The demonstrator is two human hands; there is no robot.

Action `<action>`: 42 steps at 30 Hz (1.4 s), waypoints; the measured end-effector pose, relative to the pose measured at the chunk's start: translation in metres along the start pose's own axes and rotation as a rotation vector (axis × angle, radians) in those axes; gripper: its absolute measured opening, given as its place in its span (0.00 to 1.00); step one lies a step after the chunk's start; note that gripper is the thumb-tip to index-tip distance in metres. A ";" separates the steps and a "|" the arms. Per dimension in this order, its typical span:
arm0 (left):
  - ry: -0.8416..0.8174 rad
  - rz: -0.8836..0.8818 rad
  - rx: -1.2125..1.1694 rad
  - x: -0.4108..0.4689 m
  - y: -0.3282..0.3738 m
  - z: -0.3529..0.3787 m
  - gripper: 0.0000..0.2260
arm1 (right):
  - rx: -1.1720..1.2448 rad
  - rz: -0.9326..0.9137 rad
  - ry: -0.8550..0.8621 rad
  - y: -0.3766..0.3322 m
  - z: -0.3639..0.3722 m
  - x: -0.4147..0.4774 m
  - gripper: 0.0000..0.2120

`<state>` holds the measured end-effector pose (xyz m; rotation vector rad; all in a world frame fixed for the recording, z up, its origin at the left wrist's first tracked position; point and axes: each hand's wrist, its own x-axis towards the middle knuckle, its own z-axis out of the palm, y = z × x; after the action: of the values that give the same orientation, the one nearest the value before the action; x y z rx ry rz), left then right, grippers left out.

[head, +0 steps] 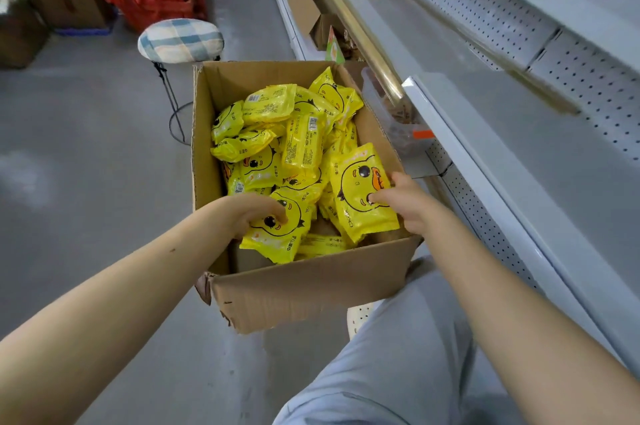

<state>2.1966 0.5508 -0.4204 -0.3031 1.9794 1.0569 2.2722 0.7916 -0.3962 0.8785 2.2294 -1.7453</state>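
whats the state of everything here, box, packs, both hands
cardboard box: open at the top, partly filled with yellow packs
loose packs: sealed, piled untidily in the box
left hand: fingers curled over the left pack, gripping it
left pack: lying flat at the box's near end
right hand: pinching the right pack, thumb on its front
right pack: tipped up on edge, printed face showing
stool: upright behind the box

The yellow packets (363, 196) are wrapped in glossy, crinkled plastic film. The box (304, 289) is made of matt brown corrugated cardboard, torn at one corner. The stool seat (180, 40) is covered in checked cloth, and the shelf (519, 147) is formed of smooth painted metal.
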 end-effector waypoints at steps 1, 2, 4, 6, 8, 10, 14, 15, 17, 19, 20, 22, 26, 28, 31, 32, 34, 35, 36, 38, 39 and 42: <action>0.019 0.021 -0.044 -0.004 0.003 -0.002 0.26 | 0.095 -0.016 0.005 -0.003 -0.002 -0.005 0.16; 0.047 0.054 -0.089 -0.009 0.006 -0.003 0.24 | 0.191 -0.040 0.012 -0.005 -0.004 -0.010 0.15; 0.134 0.139 -0.156 -0.021 0.013 -0.003 0.25 | 0.369 -0.083 0.024 -0.007 -0.006 -0.021 0.16; 0.147 0.222 -0.273 -0.034 0.020 -0.001 0.38 | 0.524 -0.120 0.022 -0.010 -0.007 -0.033 0.18; 0.124 0.292 -0.390 -0.051 0.028 0.004 0.46 | 0.676 -0.168 0.012 -0.014 -0.009 -0.045 0.17; 0.098 0.331 -0.511 -0.067 0.035 0.010 0.44 | 0.790 -0.198 0.013 -0.019 -0.012 -0.057 0.17; 0.110 0.381 -0.650 -0.091 0.051 0.023 0.36 | 0.926 -0.207 0.008 -0.028 -0.019 -0.075 0.19; 0.102 0.394 -0.660 -0.094 0.054 0.026 0.37 | 0.935 -0.209 0.016 -0.029 -0.022 -0.079 0.18; 0.103 0.416 -0.640 -0.101 0.060 0.030 0.39 | 0.933 -0.221 0.053 -0.031 -0.031 -0.086 0.18; 0.181 0.415 -0.528 -0.108 0.065 0.032 0.38 | 0.889 -0.209 0.135 -0.032 -0.040 -0.093 0.19; 0.226 0.420 -0.461 -0.111 0.067 0.033 0.37 | 0.856 -0.196 0.177 -0.032 -0.045 -0.096 0.19; 0.250 0.458 -0.381 -0.116 0.071 0.035 0.36 | 0.789 -0.185 0.262 -0.032 -0.054 -0.103 0.20; 0.226 0.518 -0.324 -0.122 0.072 0.038 0.28 | 0.569 -0.220 0.414 -0.032 -0.073 -0.115 0.17; 0.201 0.536 -0.312 -0.124 0.072 0.040 0.27 | 0.463 -0.225 0.435 -0.034 -0.081 -0.125 0.16; 0.119 0.569 -0.275 -0.129 0.076 0.045 0.25 | 0.353 -0.221 0.430 -0.037 -0.090 -0.138 0.16; 0.095 0.592 -0.267 -0.132 0.078 0.046 0.19 | 0.335 -0.230 0.420 -0.039 -0.094 -0.142 0.17; 0.055 0.659 -0.249 -0.133 0.085 0.050 0.15 | 0.323 -0.267 0.393 -0.044 -0.102 -0.154 0.22; 0.050 0.701 -0.241 -0.135 0.090 0.052 0.13 | 0.314 -0.295 0.380 -0.048 -0.107 -0.160 0.25; 0.053 0.741 -0.242 -0.139 0.094 0.054 0.12 | 0.296 -0.330 0.371 -0.052 -0.112 -0.166 0.27; 0.053 0.809 -0.245 -0.145 0.106 0.058 0.12 | 0.262 -0.405 0.362 -0.061 -0.125 -0.182 0.30; 0.053 0.832 -0.240 -0.148 0.111 0.059 0.14 | 0.250 -0.427 0.357 -0.066 -0.131 -0.189 0.29; 0.017 0.926 -0.241 -0.166 0.131 0.066 0.15 | 0.215 -0.472 0.440 -0.078 -0.156 -0.216 0.23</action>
<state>2.2637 0.6545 -0.2363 0.5467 2.0224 1.8631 2.4383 0.8533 -0.1817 0.9033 2.7449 -2.2082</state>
